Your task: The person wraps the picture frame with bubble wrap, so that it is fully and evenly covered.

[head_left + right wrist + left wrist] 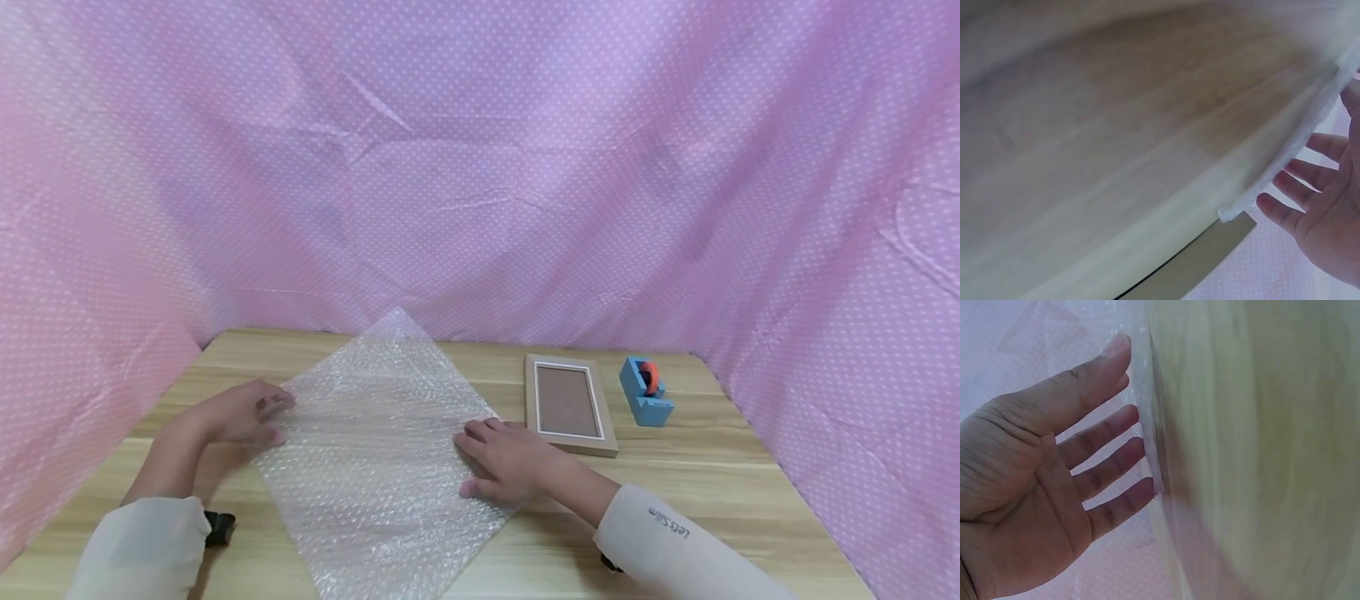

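Note:
A clear sheet of bubble wrap (367, 467) lies on the table, turned with one corner pointing away from me. At its left edge is my left hand (238, 414), thumb and fingertips right at the plastic. The left wrist view shows that hand's fingers spread and nearly straight along the edge of the wrap (1149, 437). My right hand (504, 460) rests on the wrap's right side, palm down. From the right wrist, its extended fingers (1297, 190) meet the wrap's edge (1291, 147). Neither hand grips anything.
Just beyond my right hand, a wooden picture frame (607, 421) with a white inner border lies flat. Farther right stands a blue tape dispenser (651, 412) with an orange roll core. Pink dotted cloth (450, 208) hangs behind and beside the wooden table (697, 517).

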The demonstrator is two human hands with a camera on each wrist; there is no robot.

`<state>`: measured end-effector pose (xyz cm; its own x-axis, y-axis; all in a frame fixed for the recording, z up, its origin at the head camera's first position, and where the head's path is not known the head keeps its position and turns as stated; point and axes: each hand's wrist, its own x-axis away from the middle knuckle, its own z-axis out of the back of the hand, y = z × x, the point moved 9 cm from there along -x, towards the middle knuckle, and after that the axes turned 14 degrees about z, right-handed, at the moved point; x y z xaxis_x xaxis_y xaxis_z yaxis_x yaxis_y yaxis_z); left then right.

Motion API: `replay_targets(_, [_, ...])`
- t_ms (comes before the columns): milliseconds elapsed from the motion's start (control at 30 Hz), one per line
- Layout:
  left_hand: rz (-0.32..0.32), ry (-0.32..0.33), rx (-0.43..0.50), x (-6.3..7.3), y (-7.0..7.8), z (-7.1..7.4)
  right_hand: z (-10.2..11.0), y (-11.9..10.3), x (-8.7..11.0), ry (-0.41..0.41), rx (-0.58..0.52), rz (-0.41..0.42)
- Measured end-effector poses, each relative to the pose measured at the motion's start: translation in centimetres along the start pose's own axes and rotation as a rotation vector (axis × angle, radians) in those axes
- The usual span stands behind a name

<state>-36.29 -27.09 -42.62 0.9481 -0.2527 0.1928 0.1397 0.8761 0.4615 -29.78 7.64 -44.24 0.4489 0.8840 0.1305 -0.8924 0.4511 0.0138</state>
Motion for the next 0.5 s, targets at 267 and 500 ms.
replay_targets(267, [0.101,-0.002,0.051,0.5,-1.0,-0.4,1.5,1.9,1.1,0.038,-0.028,-0.013])
replay_targets(500, [0.13,-0.007,0.061,0.5,-0.9,-0.3,2.6,7.6,4.0,0.154,-0.078,-0.114])
